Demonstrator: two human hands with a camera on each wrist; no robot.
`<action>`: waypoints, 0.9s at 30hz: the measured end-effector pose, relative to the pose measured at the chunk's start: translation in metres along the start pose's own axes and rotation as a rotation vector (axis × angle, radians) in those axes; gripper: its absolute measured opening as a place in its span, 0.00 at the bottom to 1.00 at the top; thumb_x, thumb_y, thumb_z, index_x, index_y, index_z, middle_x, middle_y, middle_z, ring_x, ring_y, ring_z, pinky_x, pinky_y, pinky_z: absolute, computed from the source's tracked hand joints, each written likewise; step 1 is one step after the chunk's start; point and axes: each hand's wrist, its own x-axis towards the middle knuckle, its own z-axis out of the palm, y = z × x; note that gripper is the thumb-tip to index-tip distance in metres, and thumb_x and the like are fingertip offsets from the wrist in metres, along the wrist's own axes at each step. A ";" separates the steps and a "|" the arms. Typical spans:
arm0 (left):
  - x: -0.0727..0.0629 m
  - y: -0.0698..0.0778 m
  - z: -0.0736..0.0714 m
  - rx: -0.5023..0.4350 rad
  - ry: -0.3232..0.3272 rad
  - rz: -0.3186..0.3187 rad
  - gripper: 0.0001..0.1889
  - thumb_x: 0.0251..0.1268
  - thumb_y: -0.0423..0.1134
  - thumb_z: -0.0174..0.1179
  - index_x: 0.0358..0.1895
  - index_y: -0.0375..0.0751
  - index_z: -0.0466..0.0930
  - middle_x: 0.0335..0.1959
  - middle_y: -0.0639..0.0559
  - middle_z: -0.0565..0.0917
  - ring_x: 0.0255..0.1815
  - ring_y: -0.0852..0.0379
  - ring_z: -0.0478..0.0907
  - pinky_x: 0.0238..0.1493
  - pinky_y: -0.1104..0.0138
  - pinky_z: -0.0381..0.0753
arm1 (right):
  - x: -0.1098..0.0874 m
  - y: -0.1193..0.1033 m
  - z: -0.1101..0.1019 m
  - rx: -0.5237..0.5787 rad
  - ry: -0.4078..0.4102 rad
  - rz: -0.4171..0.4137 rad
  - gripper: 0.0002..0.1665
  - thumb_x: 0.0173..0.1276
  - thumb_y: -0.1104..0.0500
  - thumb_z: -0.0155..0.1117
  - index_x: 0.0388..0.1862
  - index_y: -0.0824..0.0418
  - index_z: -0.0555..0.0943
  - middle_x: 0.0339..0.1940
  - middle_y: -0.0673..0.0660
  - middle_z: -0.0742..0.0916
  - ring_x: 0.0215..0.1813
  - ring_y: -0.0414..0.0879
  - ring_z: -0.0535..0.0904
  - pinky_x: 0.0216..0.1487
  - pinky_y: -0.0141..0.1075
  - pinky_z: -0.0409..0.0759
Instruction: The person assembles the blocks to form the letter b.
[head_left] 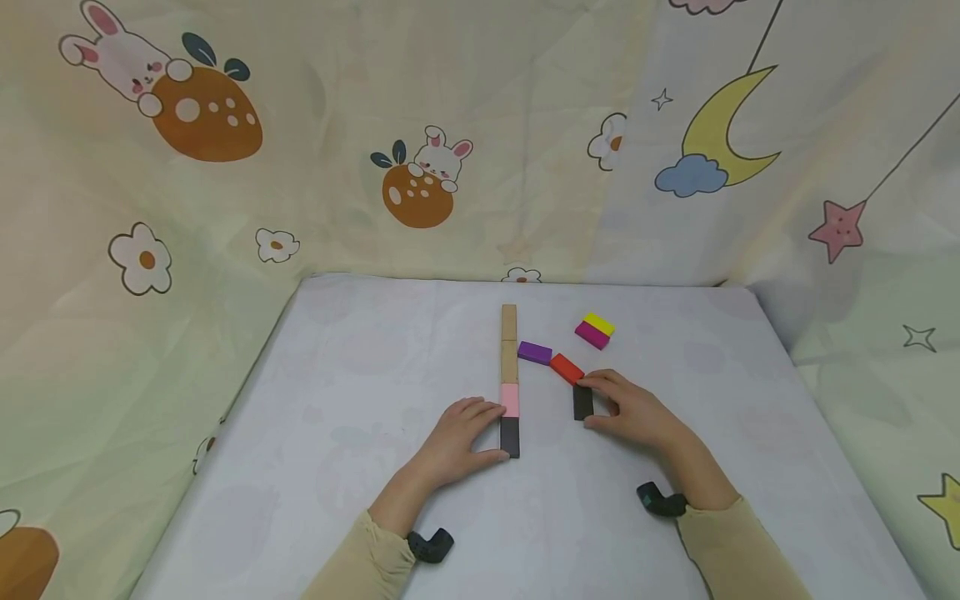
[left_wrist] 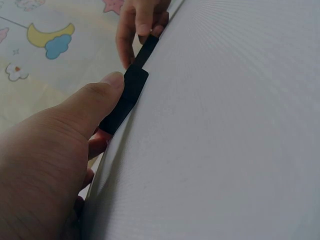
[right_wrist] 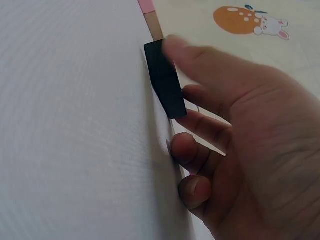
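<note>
In the head view my left hand (head_left: 461, 437) grips a black block (head_left: 510, 437), thumb at its near end and fingertips by the pink block (head_left: 510, 400) beyond it. Two tan wooden blocks (head_left: 509, 343) continue that straight row away from me. To the right, my right hand (head_left: 637, 410) pinches a second black block (head_left: 582, 402) endwise between thumb and fingers. Its far end meets a red block (head_left: 567, 368), which leads on to a purple block (head_left: 535, 353) beside the row. The right wrist view shows the thumb and fingers at the ends of this black block (right_wrist: 165, 80).
Yellow (head_left: 600, 324) and magenta (head_left: 592, 336) blocks lie side by side at the back right. A white cloth (head_left: 337, 358) covers the table. Behind it hangs a printed curtain (head_left: 315, 167). Black cameras (head_left: 431, 546) sit at both wrists.
</note>
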 end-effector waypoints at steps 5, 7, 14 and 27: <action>0.000 0.000 0.000 -0.010 -0.005 -0.002 0.40 0.62 0.71 0.54 0.74 0.58 0.64 0.71 0.58 0.71 0.76 0.53 0.60 0.79 0.54 0.57 | -0.001 0.004 -0.004 0.073 0.034 0.020 0.32 0.66 0.36 0.65 0.67 0.40 0.74 0.66 0.49 0.76 0.49 0.45 0.75 0.49 0.39 0.81; -0.001 0.001 -0.001 -0.011 -0.007 -0.004 0.40 0.62 0.71 0.54 0.74 0.58 0.64 0.72 0.58 0.71 0.76 0.53 0.60 0.79 0.54 0.57 | 0.000 0.006 -0.006 0.083 0.049 0.021 0.30 0.68 0.38 0.63 0.67 0.43 0.74 0.66 0.50 0.77 0.52 0.45 0.75 0.52 0.41 0.81; 0.000 0.000 -0.001 -0.010 -0.010 -0.009 0.40 0.62 0.70 0.55 0.75 0.59 0.63 0.72 0.58 0.70 0.76 0.53 0.60 0.79 0.54 0.57 | 0.006 0.013 -0.013 0.077 0.096 0.067 0.25 0.72 0.45 0.61 0.66 0.47 0.75 0.64 0.52 0.78 0.49 0.48 0.75 0.49 0.40 0.80; -0.001 0.001 -0.002 -0.023 -0.018 -0.020 0.40 0.62 0.69 0.57 0.75 0.59 0.63 0.72 0.58 0.70 0.77 0.53 0.59 0.79 0.54 0.57 | 0.035 0.030 -0.029 0.044 0.095 0.188 0.32 0.74 0.46 0.57 0.75 0.47 0.66 0.73 0.58 0.67 0.62 0.58 0.74 0.63 0.59 0.77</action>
